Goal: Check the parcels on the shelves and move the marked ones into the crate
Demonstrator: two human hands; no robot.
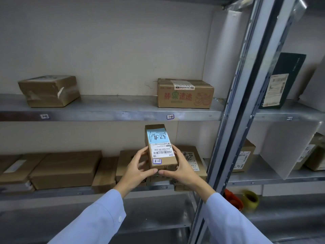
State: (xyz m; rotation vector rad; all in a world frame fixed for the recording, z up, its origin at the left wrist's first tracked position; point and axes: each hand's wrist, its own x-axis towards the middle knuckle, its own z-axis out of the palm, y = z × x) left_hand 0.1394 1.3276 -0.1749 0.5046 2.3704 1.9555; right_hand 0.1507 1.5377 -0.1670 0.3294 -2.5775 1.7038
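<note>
Both hands gripped one narrow brown cardboard parcel (164,162), held clear of the shelving in front of the lower galvanised metal shelf (84,193), towards its right end. The left hand (139,167) clasped the parcel's left long side. The right hand (182,167) clasped the right long side. Both thumbs lay against the parcel's near end, their tips almost touching.

The parcel's upper face carried a pale blue handwritten label (157,136) at the far end, a white barcode label (162,150) at mid-length, and a small purple-bordered sticker (156,161) near the near end.

A row of plain brown cardboard boxes (65,169) stood on the lower shelf behind the hands. On the upper galvanised metal shelf (109,110), a tape-wrapped brown box (50,91) sat near the left end and a printed brown carton (184,95) near the right end, well apart.
</note>
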